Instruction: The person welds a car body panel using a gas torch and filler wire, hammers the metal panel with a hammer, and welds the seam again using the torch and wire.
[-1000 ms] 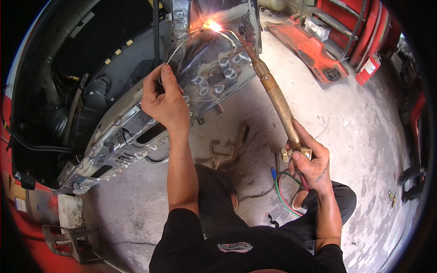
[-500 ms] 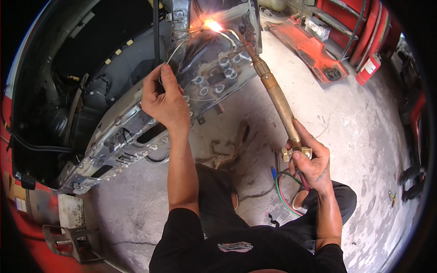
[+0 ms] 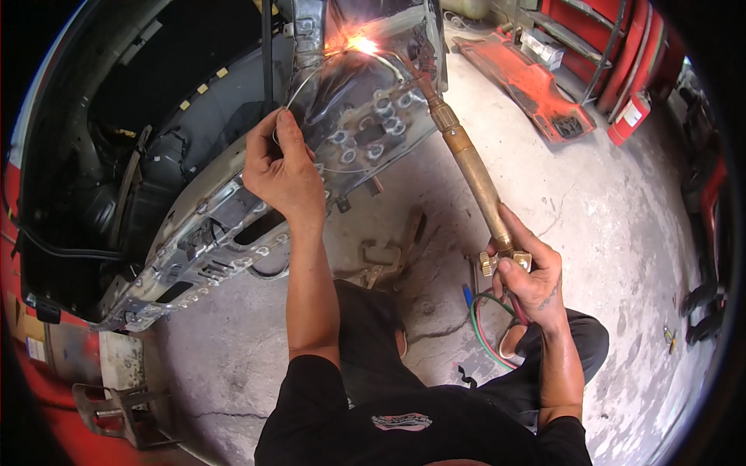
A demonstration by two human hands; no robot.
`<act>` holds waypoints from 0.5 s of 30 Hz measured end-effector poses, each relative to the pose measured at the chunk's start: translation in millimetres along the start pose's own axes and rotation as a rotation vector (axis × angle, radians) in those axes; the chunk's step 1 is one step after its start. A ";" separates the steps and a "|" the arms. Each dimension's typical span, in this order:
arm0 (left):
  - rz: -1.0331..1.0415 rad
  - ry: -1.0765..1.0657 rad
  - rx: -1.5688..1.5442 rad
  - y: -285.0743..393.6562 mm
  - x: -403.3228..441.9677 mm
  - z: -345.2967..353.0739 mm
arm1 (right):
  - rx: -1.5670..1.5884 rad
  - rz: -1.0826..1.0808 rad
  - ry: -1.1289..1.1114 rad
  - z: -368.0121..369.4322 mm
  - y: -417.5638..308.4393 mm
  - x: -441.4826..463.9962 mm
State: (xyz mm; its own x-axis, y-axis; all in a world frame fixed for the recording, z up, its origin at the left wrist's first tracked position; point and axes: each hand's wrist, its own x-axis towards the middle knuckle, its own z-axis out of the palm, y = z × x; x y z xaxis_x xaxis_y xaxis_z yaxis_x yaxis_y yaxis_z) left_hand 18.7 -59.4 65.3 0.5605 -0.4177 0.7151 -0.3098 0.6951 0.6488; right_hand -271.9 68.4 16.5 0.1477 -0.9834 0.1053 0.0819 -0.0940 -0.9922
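Between thumb and fingers, my left hand (image 3: 286,167) pinches a thin wire rod (image 3: 301,87) that curves up toward a bright flame (image 3: 363,44). My right hand (image 3: 528,272) is wrapped round the valve end of a brass torch (image 3: 475,171). The torch slants up and left, and its thin tip ends near the flame. Glowing metal shows where rod and flame meet on a bare metal car panel (image 3: 365,128) with several round weld marks. Glare hides the exact contact point.
The dark car body (image 3: 70,155) fills the left. Green and red hoses (image 3: 483,342) hang by my right knee. A clamp (image 3: 381,260) lies on the concrete floor (image 3: 614,256). A red panel (image 3: 528,85) and red extinguisher (image 3: 629,116) are upper right; a metal stand (image 3: 120,412) is lower left.
The torch tip and the flame's glare have shifted very slightly. My left hand has moved a touch to the right with the rod. Both hands keep their hold.
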 end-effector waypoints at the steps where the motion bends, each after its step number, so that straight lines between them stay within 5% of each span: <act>1: -0.002 0.001 -0.001 0.3 -0.2 0.2 | 0.000 0.000 -0.002 0.1 -0.3 0.0; 15: 0.005 0.009 0.000 -0.2 -0.2 1.2 | 0.010 0.001 -0.005 0.2 0.1 0.5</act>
State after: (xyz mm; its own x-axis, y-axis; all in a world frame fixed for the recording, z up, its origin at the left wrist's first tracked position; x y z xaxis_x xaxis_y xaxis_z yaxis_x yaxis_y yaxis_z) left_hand 17.7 -60.2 65.3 0.5653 -0.4089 0.7164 -0.3126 0.6976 0.6448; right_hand -271.6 67.9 16.4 0.1524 -0.9828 0.1045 0.0920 -0.0912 -0.9916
